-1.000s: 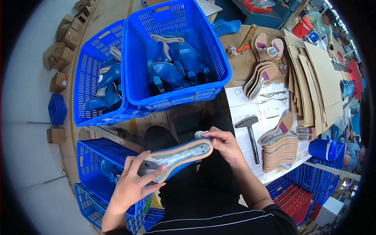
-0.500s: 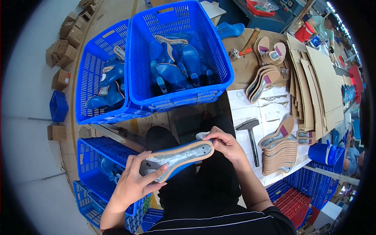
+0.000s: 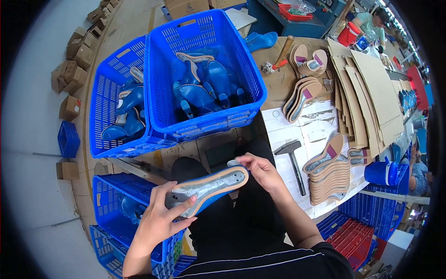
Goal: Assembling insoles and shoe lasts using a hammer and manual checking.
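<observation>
A blue shoe last [image 3: 214, 197] lies tilted over my lap, sole side up. On its underside sits a tan-edged insole board [image 3: 211, 183] with a grey middle. My left hand [image 3: 162, 211] grips the wider end, thumb across the sole and fingers along the far edge. My right hand [image 3: 262, 174] is at the narrow rounded end, thumb and fingers drawn together. A small pale grey piece [image 3: 232, 163] shows at its fingertips, partly hidden; I cannot tell what it is.
Two blue crates [image 3: 204, 122] ahead hold several blue lasts. On the right-hand table are a hammer [image 3: 293, 162], stacked insoles [image 3: 329, 181], cardboard sheets [image 3: 371, 93] and a blue jug [image 3: 382, 173]. More crates [image 3: 121, 186] stand at my left.
The last has shifted slightly left in my left hand's grip. My right fingers have moved a little up and left and drawn away from the sole's end. The view has shifted slightly.
</observation>
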### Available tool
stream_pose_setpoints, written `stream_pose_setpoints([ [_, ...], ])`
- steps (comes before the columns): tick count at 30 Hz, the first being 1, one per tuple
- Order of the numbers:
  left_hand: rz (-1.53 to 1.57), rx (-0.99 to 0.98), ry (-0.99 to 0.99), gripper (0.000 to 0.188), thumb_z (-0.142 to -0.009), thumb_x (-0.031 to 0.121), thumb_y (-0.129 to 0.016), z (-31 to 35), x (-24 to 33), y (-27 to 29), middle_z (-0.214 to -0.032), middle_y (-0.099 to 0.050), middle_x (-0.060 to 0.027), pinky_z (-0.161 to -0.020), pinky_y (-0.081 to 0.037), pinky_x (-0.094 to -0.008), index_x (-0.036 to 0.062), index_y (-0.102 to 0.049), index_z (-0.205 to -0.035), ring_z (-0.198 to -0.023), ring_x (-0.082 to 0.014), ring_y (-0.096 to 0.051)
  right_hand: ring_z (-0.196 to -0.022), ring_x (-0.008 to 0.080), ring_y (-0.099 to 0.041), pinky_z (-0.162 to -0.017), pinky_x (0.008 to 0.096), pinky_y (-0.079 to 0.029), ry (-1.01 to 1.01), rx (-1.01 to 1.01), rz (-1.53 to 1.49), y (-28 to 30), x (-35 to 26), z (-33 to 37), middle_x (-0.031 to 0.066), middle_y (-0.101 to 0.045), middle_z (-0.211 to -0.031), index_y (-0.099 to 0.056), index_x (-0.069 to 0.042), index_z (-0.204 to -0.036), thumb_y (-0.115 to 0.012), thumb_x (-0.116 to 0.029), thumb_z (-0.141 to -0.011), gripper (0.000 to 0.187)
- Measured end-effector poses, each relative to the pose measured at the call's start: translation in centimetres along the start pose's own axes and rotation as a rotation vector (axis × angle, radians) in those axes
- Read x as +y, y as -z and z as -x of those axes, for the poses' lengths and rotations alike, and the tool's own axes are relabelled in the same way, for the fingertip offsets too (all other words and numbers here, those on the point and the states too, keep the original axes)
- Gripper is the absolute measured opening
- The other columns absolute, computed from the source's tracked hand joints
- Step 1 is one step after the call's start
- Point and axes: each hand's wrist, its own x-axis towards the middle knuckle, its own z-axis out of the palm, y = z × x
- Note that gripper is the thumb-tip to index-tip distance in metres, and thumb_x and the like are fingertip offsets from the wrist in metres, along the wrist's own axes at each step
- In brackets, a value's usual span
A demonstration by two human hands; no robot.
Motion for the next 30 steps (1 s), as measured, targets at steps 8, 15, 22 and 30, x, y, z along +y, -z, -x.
stream_pose_setpoints([
  [8, -0.091, -0.140, -0.003, 0.065, -0.076, 0.031, -0.096, 0.4, 0.2, 1.3, -0.142, -0.052, -0.0184, -0.093, -0.062, -0.0459, 0.0370, -0.074, -0.137, -0.122, -0.0382, -0.058, -0.107, 0.0165, -0.058, -0.096, 0.0293, -0.045, -0.039, 0.065, -0.062, -1.7, -2.5, -0.1, 0.0048, -0.062, -0.113, -0.070, -0.006, -0.140, -0.062, -0.044, -0.108, 0.050],
  [15, -0.084, -0.115, 0.078, 0.061, -0.072, 0.029, -0.097, 0.8, 1.0, 1.2, -0.141, -0.054, -0.0138, -0.100, -0.059, -0.0449, 0.0334, -0.078, -0.130, -0.124, -0.0366, -0.060, -0.098, 0.0169, -0.054, -0.088, 0.0294, -0.043, 0.055, -0.128, 0.223, 0.1, -3.7, -0.8, 0.0045, -0.062, -0.109, -0.073, -0.008, -0.135, -0.077, -0.039, -0.098, 0.049],
  [22, -0.050, -0.144, 0.071, 0.064, -0.077, 0.032, -0.094, 1.2, 0.7, 1.3, -0.146, -0.052, -0.0140, -0.098, -0.060, -0.0466, 0.0387, -0.073, -0.137, -0.125, -0.0378, -0.058, -0.101, 0.0177, -0.055, -0.091, 0.0303, -0.045, -0.017, -0.139, 0.131, 0.7, -2.9, -1.0, 0.0039, -0.061, -0.111, -0.074, -0.008, -0.133, -0.087, -0.039, -0.088, 0.056],
  [30, -0.117, -0.135, 0.058, 0.065, -0.086, 0.027, -0.088, 1.8, 1.4, 0.9, -0.149, -0.047, -0.0189, -0.097, -0.061, -0.0478, 0.0372, -0.066, -0.146, -0.124, -0.0404, -0.055, -0.103, 0.0147, -0.056, -0.090, 0.0279, -0.045, -0.012, -0.136, 0.042, 0.2, -2.2, -0.6, 0.0036, -0.060, -0.110, -0.070, -0.006, -0.138, -0.074, -0.043, -0.101, 0.053],
])
